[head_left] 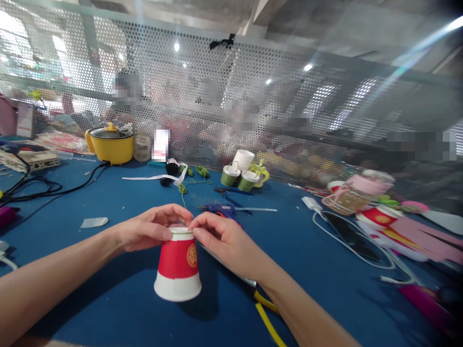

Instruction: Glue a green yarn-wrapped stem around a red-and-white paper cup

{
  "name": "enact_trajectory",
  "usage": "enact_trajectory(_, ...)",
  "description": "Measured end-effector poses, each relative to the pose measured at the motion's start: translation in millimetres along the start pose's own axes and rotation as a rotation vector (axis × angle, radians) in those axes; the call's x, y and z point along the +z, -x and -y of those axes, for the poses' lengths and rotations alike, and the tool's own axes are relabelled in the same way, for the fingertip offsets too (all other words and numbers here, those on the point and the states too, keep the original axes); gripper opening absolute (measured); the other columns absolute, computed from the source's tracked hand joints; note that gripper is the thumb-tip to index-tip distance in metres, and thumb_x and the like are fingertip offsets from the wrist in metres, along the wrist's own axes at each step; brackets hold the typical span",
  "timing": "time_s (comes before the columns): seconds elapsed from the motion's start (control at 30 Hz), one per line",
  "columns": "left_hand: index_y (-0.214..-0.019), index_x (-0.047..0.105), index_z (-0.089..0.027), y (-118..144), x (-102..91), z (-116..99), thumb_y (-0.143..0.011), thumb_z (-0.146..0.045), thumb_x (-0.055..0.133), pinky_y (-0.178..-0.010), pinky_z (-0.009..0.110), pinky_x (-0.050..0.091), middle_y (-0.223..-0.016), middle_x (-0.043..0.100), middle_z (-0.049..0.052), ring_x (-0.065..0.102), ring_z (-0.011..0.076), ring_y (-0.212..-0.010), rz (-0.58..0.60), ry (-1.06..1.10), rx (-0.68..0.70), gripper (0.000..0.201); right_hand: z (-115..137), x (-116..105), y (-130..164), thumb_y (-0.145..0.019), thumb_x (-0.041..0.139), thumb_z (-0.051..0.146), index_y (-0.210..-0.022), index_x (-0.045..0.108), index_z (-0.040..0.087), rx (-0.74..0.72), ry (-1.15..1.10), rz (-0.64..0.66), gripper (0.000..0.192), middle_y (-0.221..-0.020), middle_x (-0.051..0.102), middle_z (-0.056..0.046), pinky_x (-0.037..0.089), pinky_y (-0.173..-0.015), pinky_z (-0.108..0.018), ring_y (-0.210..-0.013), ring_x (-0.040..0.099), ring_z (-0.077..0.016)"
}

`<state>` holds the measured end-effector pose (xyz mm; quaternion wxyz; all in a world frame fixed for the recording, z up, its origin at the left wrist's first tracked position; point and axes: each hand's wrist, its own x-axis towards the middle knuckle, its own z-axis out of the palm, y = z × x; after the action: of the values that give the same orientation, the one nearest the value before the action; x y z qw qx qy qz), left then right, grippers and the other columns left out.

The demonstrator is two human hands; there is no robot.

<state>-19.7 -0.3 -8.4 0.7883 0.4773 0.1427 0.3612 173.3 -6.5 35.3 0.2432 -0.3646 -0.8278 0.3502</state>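
In the middle of the head view a red and white paper cup with a gold round emblem is upside down, its narrow end up. My left hand is closed on the left of that narrow end, thumb in front. Across from it, my right hand pinches the same edge between thumb and fingers. Whether a thin strip lies along this edge I cannot make out. Partly hidden by my right hand and forearm is a metal tool with yellow handles. Just behind the hands lies a blue glue gun with a clear stick.
Small green-and-white cups, green yarn and pliers lie farther back. A yellow electric pot stands back left, before a perforated metal screen. On the right are a phone, white cables and a pink-lidded bottle.
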Motion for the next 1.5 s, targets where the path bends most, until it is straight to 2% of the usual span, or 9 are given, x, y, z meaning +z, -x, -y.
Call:
enact_trajectory(0.4,-0.100,0.054,-0.015,-0.6,-0.3,-1.2,-0.055,-0.015,0.070,-0.072,0.030,0.041,-0.096,0.057,0.007,0.054,0.0171,-0.081,0.007,-0.073,-0.021,0.048,-2.8,0.4,-0.2,-0.084,0.039,0.025,-0.081,0.052,0.017,-0.032,0.022,0.030,0.015,-0.070,0.051,0.002,0.036,-0.056,-0.020,-0.061,0.043,-0.0090)
enact_trajectory(0.9,-0.102,0.052,-0.015,-0.3,-0.6,0.7,-0.056,-0.014,0.069,-0.074,0.029,0.042,-0.099,0.057,0.008,0.055,0.0165,-0.082,0.011,-0.082,-0.037,0.049,-1.0,1.8,0.0,-0.085,0.040,0.025,-0.083,0.051,0.016,-0.001,0.006,0.062,0.015,-0.070,0.049,0.002,0.035,-0.055,-0.020,-0.061,0.041,-0.0085)
enact_trajectory(1.23,-0.101,0.051,-0.016,-3.0,-7.2,4.4,-0.059,-0.012,0.067,-0.077,0.031,0.041,-0.098,0.057,0.007,0.055,0.0161,-0.085,-0.005,-0.155,-0.053,0.045,-5.7,5.7,-2.7,-0.085,0.039,0.022,-0.080,0.050,0.017,-0.015,0.133,0.058,0.014,-0.071,0.054,0.001,0.037,-0.056,-0.020,-0.062,0.046,-0.0092)
enact_trajectory(1.37,-0.100,0.049,-0.016,-4.8,-5.2,4.8,-0.063,-0.013,0.065,-0.078,0.033,0.042,-0.099,0.056,0.006,0.055,0.0164,-0.085,-0.043,-0.292,-0.039,0.040,-7.5,9.3,-4.0,-0.085,0.038,0.020,-0.078,0.050,0.017,-0.041,0.260,0.018,0.014,-0.073,0.058,-0.001,0.039,-0.058,-0.022,-0.063,0.051,-0.0104)
enact_trajectory(1.5,-0.094,0.049,-0.017,-4.5,0.7,4.9,-0.066,-0.016,0.063,-0.078,0.033,0.043,-0.108,0.050,0.007,0.052,0.0175,-0.091,-0.159,-0.614,0.102,0.032,-10.1,14.2,-4.9,-0.085,0.038,0.017,-0.078,0.050,0.017,-0.133,0.398,-0.061,0.014,-0.074,0.060,-0.002,0.040,-0.059,-0.024,-0.065,0.055,-0.0122)
